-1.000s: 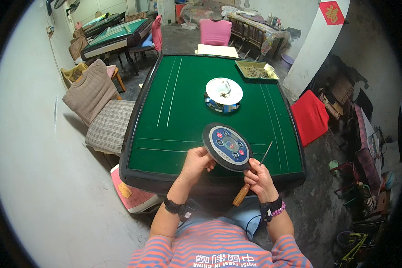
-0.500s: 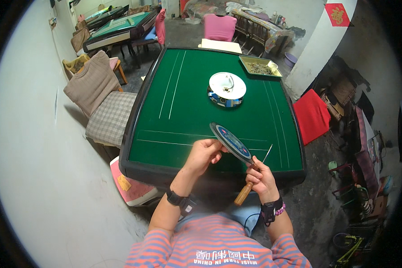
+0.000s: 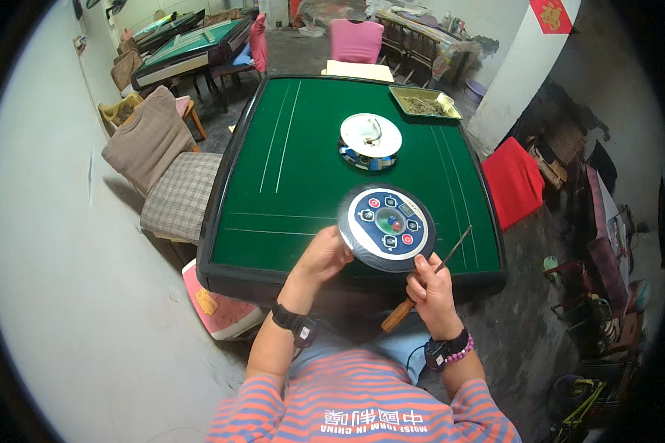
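- Control disc of an automatic mahjong table, dark-rimmed, with a blue button panel and a clear dice dome at its centre, is held up between both hands, face towards the wearer, above the near part of the green felt.
- Left hand: grasping the disc's left edge; its fingertips are partly hidden, so their exact placement cannot be told.
- Right hand: thumb pressed on the disc's lower right rim, other fingers curled round a screwdriver. The wooden handle juts out below the hand, the thin metal shaft slants up to the right, beside the disc.
- Mahjong table: green top with pale line pairs and a black padded border.
- White round plate: beyond the disc, near the table's middle, with a pale curved piece on it; it sits over a blue-and-black base.
- Shallow tray: at the far right corner of the felt, holding many small bits too tiny to identify, plus a pale piece at its right end.
- Around the table: a red-covered chair on the right, a pink-covered chair at the far side, a plaid-seated chair on the left.
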Action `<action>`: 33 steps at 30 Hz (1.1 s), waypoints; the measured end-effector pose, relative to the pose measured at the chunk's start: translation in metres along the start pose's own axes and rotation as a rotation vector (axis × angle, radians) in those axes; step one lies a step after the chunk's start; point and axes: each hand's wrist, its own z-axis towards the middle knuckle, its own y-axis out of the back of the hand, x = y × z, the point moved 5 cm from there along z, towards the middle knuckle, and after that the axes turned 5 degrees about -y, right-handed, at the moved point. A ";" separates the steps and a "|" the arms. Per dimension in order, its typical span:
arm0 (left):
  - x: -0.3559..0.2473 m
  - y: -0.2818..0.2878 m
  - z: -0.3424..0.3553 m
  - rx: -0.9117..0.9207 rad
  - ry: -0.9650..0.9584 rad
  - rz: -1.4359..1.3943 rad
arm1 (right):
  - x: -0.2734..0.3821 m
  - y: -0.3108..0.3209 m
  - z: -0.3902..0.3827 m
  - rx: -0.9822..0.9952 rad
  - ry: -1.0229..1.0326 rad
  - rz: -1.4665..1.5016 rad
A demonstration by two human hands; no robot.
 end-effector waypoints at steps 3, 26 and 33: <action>-0.002 0.007 -0.001 0.009 0.001 -0.040 | 0.000 -0.002 -0.002 0.025 0.012 -0.030; -0.026 0.019 0.024 -0.044 -0.022 0.135 | 0.028 -0.002 0.056 0.066 -0.207 0.048; -0.023 0.019 0.028 -0.052 -0.028 0.149 | 0.030 0.000 0.058 0.056 -0.185 0.054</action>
